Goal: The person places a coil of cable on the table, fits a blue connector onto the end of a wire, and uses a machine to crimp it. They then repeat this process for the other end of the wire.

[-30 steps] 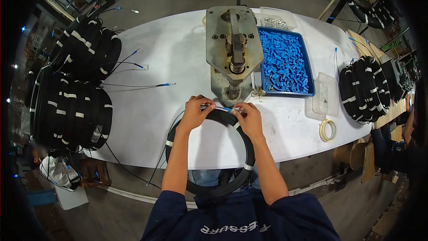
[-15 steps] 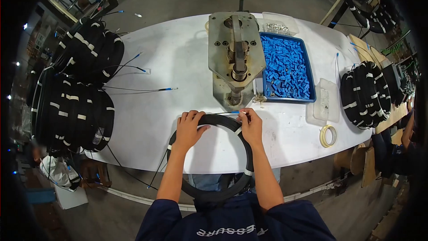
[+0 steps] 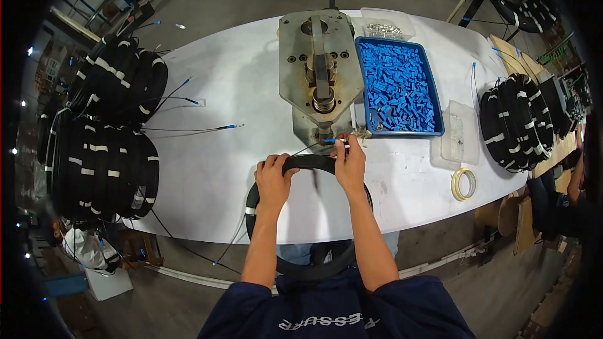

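A coil of black cable hangs over the table's front edge, bound with white tape. My left hand is wrapped round its upper left part, thumb on the inner side. From the coil a thin cable end with a blue connector rises toward the right. My right hand pinches this connector between thumb and fingertips, just above the coil. The connector overlaps the foot of the metal hand press in this view. The coil's lower part hangs in front of my body, partly hidden by my forearms.
Right of the press stands a blue tray full of small blue parts, with a clear box of metal pieces behind. A tape roll and a plastic box lie further right. Cable coils are stacked left and right.
My right hand has lifted the connector up from the coil's top to the foot of the press. The coil and my left hand have shifted slightly right.
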The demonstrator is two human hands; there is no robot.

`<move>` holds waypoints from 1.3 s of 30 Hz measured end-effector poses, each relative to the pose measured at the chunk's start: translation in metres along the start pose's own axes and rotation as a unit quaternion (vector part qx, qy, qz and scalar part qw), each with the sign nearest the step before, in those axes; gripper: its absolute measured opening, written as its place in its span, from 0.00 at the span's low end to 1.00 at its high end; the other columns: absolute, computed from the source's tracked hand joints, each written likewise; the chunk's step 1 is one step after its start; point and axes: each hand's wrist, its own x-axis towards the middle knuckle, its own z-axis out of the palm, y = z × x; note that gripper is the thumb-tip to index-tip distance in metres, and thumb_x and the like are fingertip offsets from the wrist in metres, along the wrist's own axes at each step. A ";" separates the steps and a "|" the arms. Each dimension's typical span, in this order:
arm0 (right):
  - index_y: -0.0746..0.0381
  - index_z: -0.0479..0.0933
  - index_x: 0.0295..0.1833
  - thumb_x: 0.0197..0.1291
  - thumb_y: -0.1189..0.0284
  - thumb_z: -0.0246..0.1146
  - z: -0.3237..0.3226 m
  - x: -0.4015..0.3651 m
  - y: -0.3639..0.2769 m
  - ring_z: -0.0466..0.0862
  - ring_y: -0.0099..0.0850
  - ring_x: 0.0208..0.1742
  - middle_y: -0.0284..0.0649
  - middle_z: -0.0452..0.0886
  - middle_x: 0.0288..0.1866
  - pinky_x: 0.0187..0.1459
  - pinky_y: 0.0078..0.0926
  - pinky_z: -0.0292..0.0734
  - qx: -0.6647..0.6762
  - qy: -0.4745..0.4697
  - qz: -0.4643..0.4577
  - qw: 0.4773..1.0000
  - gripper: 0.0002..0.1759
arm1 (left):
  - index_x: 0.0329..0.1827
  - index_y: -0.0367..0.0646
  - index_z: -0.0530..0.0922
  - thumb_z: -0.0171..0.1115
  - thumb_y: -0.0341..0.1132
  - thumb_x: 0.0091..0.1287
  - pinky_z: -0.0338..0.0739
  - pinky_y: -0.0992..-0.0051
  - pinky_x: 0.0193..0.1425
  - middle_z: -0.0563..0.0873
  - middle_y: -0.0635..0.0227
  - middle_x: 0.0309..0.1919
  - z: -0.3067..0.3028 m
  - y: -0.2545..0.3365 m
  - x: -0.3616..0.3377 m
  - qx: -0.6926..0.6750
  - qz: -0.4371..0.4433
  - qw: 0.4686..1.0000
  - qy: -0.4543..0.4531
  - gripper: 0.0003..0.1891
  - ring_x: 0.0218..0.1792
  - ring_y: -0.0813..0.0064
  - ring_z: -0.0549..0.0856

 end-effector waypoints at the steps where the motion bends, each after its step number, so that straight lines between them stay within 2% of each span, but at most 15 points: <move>1: 0.68 0.74 0.46 0.73 0.70 0.56 0.002 0.003 0.001 0.84 0.34 0.28 0.47 0.82 0.35 0.32 0.30 0.77 0.002 0.001 -0.001 1.000 0.10 | 0.48 0.44 0.84 0.75 0.38 0.55 0.73 0.57 0.50 0.85 0.60 0.43 0.000 0.002 -0.001 -0.001 -0.025 1.000 0.012 0.18 0.43 0.53 0.81; 3: 0.68 0.76 0.44 0.71 0.72 0.59 0.002 0.003 0.007 0.82 0.31 0.28 0.45 0.82 0.33 0.32 0.27 0.76 0.042 0.011 -0.031 0.999 0.09 | 0.48 0.44 0.84 0.75 0.39 0.55 0.74 0.56 0.49 0.85 0.61 0.44 -0.002 0.002 -0.003 -0.010 -0.036 0.999 0.005 0.19 0.44 0.52 0.81; 9: 0.68 0.80 0.47 0.66 0.75 0.64 0.004 0.010 0.018 0.78 0.24 0.27 0.40 0.82 0.31 0.31 0.23 0.72 0.080 -0.014 -0.011 0.997 0.08 | 0.48 0.44 0.86 0.76 0.39 0.54 0.75 0.56 0.49 0.85 0.61 0.44 -0.003 -0.001 -0.006 -0.018 -0.057 0.998 0.013 0.19 0.43 0.51 0.81; 12: 0.67 0.82 0.46 0.64 0.75 0.65 0.004 0.012 0.014 0.77 0.22 0.27 0.38 0.82 0.32 0.31 0.22 0.71 0.105 -0.028 0.036 0.993 0.08 | 0.51 0.44 0.84 0.77 0.38 0.54 0.75 0.55 0.50 0.86 0.60 0.46 -0.009 -0.004 -0.004 -0.030 -0.073 0.997 -0.012 0.22 0.45 0.51 0.81; 15: 0.68 0.84 0.44 0.64 0.75 0.65 -0.003 0.013 0.011 0.77 0.21 0.28 0.38 0.82 0.32 0.32 0.21 0.71 0.057 -0.071 0.003 0.996 0.08 | 0.58 0.44 0.81 0.76 0.38 0.54 0.75 0.58 0.53 0.86 0.60 0.48 -0.016 -0.004 0.009 -0.101 -0.064 0.991 -0.058 0.26 0.48 0.52 0.82; 17: 0.68 0.84 0.44 0.64 0.75 0.65 -0.003 0.013 0.013 0.77 0.22 0.29 0.38 0.83 0.33 0.33 0.21 0.72 0.068 -0.070 -0.003 0.995 0.08 | 0.63 0.41 0.77 0.75 0.38 0.56 0.72 0.61 0.60 0.86 0.58 0.46 -0.020 0.008 0.026 -0.120 0.080 0.988 0.056 0.30 0.50 0.56 0.83; 18: 0.68 0.85 0.44 0.64 0.75 0.64 -0.002 0.012 0.014 0.77 0.22 0.30 0.38 0.83 0.33 0.34 0.21 0.72 0.077 -0.069 -0.005 0.995 0.08 | 0.60 0.40 0.80 0.75 0.38 0.57 0.76 0.62 0.54 0.86 0.58 0.44 -0.020 0.015 0.039 -0.103 0.167 0.975 0.103 0.28 0.46 0.60 0.84; 19: 0.68 0.85 0.44 0.64 0.75 0.64 -0.003 0.011 0.012 0.77 0.22 0.30 0.38 0.83 0.33 0.34 0.21 0.72 0.077 -0.070 -0.006 0.995 0.08 | 0.60 0.40 0.80 0.75 0.38 0.57 0.76 0.62 0.54 0.86 0.58 0.44 -0.015 0.020 0.046 -0.102 0.167 0.975 0.104 0.28 0.46 0.60 0.84; 21: 0.69 0.84 0.46 0.65 0.75 0.63 -0.006 0.010 0.009 0.78 0.22 0.32 0.38 0.84 0.35 0.36 0.21 0.73 0.100 -0.085 0.037 0.991 0.10 | 0.54 0.38 0.83 0.76 0.35 0.57 0.78 0.66 0.47 0.86 0.60 0.41 -0.002 0.032 0.054 -0.249 0.055 0.967 -0.014 0.23 0.40 0.65 0.83; 22: 0.69 0.84 0.46 0.65 0.75 0.63 -0.006 0.013 0.010 0.78 0.22 0.32 0.38 0.84 0.35 0.36 0.21 0.73 0.099 -0.084 0.033 0.991 0.10 | 0.47 0.38 0.86 0.77 0.33 0.56 0.78 0.71 0.42 0.86 0.61 0.38 0.001 0.039 0.057 -0.266 0.051 0.963 -0.014 0.17 0.36 0.69 0.82; 26: 0.69 0.83 0.47 0.64 0.77 0.64 -0.003 0.012 0.013 0.80 0.23 0.35 0.38 0.85 0.37 0.40 0.20 0.74 0.150 -0.066 0.017 0.986 0.09 | 0.44 0.41 0.87 0.77 0.33 0.55 0.77 0.72 0.40 0.87 0.62 0.35 0.029 0.024 0.055 -0.279 0.063 0.958 -0.025 0.14 0.35 0.70 0.82; 29: 0.68 0.81 0.47 0.63 0.77 0.65 -0.007 0.011 0.009 0.81 0.22 0.37 0.38 0.85 0.38 0.42 0.20 0.75 0.152 -0.065 0.025 0.986 0.09 | 0.39 0.41 0.87 0.74 0.30 0.59 0.76 0.67 0.40 0.86 0.61 0.34 0.029 0.022 0.050 -0.230 0.147 0.962 0.028 0.08 0.33 0.62 0.82; 33: 0.67 0.80 0.47 0.63 0.78 0.66 -0.006 0.013 0.013 0.81 0.22 0.37 0.36 0.85 0.36 0.43 0.20 0.76 0.156 -0.080 0.025 0.984 0.08 | 0.40 0.41 0.85 0.70 0.30 0.63 0.75 0.64 0.42 0.85 0.60 0.34 0.029 0.027 0.048 -0.233 0.139 0.960 0.072 0.05 0.33 0.57 0.82; 35: 0.68 0.80 0.46 0.63 0.78 0.65 -0.005 0.013 0.013 0.81 0.22 0.37 0.36 0.85 0.36 0.42 0.19 0.76 0.155 -0.085 0.039 0.983 0.08 | 0.41 0.41 0.83 0.66 0.30 0.66 0.74 0.64 0.43 0.84 0.60 0.33 0.029 0.030 0.044 -0.177 0.126 0.975 0.049 0.05 0.34 0.55 0.82; 39: 0.68 0.80 0.46 0.63 0.80 0.65 -0.005 0.012 0.009 0.80 0.21 0.35 0.36 0.84 0.36 0.40 0.18 0.75 0.157 -0.085 0.050 0.983 0.07 | 0.41 0.43 0.82 0.61 0.34 0.70 0.74 0.60 0.40 0.83 0.61 0.32 0.034 0.030 0.044 -0.170 0.113 0.977 0.061 0.05 0.35 0.54 0.82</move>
